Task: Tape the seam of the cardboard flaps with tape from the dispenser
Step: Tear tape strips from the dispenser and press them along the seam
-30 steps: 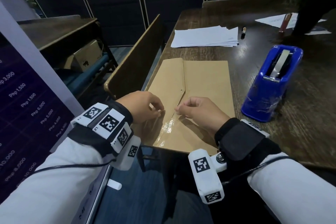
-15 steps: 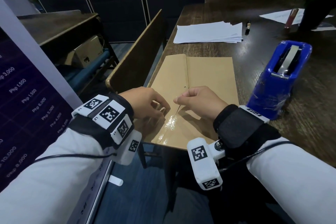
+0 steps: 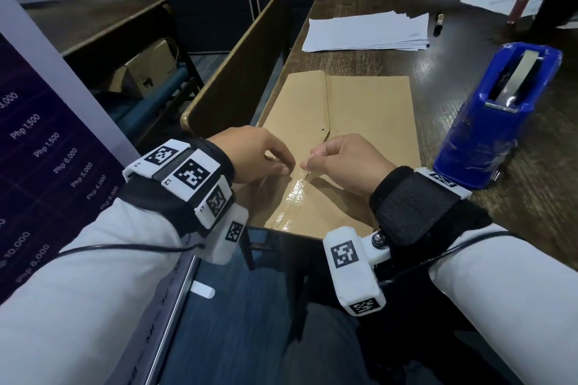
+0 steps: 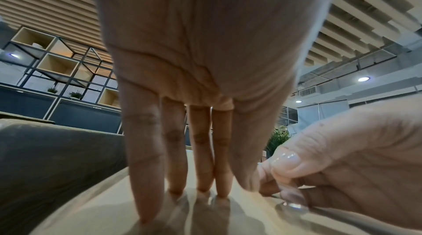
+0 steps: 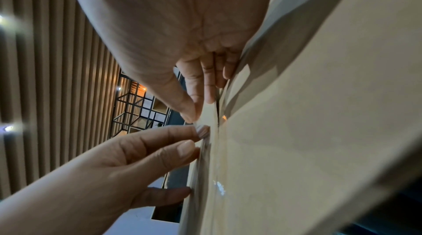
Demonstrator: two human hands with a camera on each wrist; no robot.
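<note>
Wooden table [image 3: 516, 228]: both hands press tape [image 3: 295, 197], apparently, onto cardboard seam [image 3: 327, 109].

The head view looks down and forward from above the table [image 3: 531, 203]. Each wrist view sits very near the cardboard [image 4: 109, 202], looking along its own palm. All three share the fingertips meeting at the taped seam [image 3: 297, 194].

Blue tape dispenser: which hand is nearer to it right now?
Right. The right hand is at the seam, with the blue tape dispenser just off to its right; the left hand is farther, left of the seam.
</note>
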